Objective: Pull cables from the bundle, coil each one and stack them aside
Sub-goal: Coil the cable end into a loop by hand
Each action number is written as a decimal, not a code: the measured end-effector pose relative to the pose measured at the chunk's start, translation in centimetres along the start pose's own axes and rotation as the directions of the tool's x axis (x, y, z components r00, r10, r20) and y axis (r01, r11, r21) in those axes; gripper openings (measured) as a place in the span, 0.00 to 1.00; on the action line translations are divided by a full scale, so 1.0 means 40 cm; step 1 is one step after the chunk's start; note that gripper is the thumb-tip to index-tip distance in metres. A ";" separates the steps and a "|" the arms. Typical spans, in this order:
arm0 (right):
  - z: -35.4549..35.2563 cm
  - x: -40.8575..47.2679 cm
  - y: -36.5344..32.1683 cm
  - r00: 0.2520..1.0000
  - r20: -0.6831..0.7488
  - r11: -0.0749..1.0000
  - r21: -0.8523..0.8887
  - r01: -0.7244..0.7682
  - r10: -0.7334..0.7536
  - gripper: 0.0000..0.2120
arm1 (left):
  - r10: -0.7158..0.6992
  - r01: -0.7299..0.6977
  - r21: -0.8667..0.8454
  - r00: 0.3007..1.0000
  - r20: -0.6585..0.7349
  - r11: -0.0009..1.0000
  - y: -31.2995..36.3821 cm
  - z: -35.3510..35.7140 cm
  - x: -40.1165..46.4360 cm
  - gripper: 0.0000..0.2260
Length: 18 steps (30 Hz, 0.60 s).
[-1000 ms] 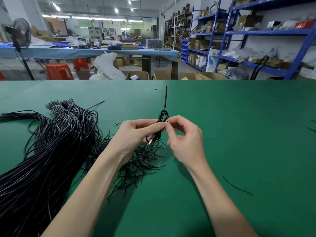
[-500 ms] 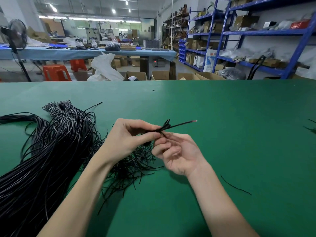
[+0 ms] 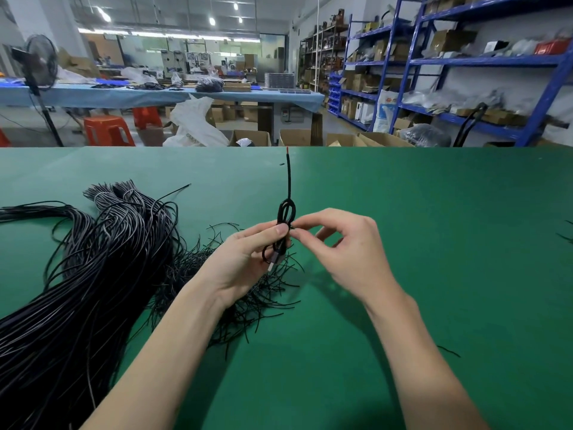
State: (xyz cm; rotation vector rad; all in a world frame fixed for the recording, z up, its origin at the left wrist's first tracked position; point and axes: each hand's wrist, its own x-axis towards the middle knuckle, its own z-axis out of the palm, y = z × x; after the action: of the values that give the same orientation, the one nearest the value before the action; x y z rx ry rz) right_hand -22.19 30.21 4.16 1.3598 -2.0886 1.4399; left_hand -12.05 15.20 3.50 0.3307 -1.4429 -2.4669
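Note:
A thick bundle of black cables (image 3: 77, 274) lies on the left of the green table (image 3: 449, 243). Beside it, under my left forearm, sits a heap of thin black cable ends (image 3: 248, 293). My left hand (image 3: 245, 259) grips a small coiled black cable (image 3: 286, 212) above the table, thumb pressed on the coil; a plug hangs below my fingers. The cable's free tail (image 3: 289, 178) points straight up with a red tip. My right hand (image 3: 347, 246) pinches the coil's middle from the right with thumb and forefinger.
A short loose cable piece (image 3: 448, 351) lies on the table to the right of my right forearm. More black strands (image 3: 566, 234) show at the right edge. Beyond the table's far edge are cardboard boxes, red stools and blue shelving.
The cable's free tail swung from pointing right half a second ago back to straight up. My right hand turned from palm-up under the coil to pinching it from the side.

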 end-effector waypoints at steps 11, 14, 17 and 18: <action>0.049 0.005 -0.042 0.537 0.570 0.033 0.666 -0.745 0.621 0.06 | 0.377 -0.369 0.416 0.924 0.064 0.831 -0.004 -0.036 -0.005 0.08; 0.048 -0.004 -0.040 0.431 0.776 -0.318 0.597 -0.737 0.459 0.02 | 0.372 -0.368 0.456 0.924 0.085 0.810 0.008 -0.050 -0.007 0.10; 0.041 0.001 -0.028 0.552 0.621 0.121 0.597 -0.793 0.556 0.05 | 0.225 -0.196 0.338 0.973 -0.049 0.920 0.012 -0.040 -0.002 0.13; 0.037 0.002 -0.020 0.645 0.493 0.354 0.560 -0.749 0.584 0.05 | 0.150 -0.117 0.277 0.983 -0.103 0.954 0.012 -0.036 0.002 0.14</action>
State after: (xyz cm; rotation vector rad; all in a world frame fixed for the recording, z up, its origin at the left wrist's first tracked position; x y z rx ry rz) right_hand -21.19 28.87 4.00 0.7961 -2.4661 2.8719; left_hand -11.59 13.77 3.21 0.4156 -1.6905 -2.1075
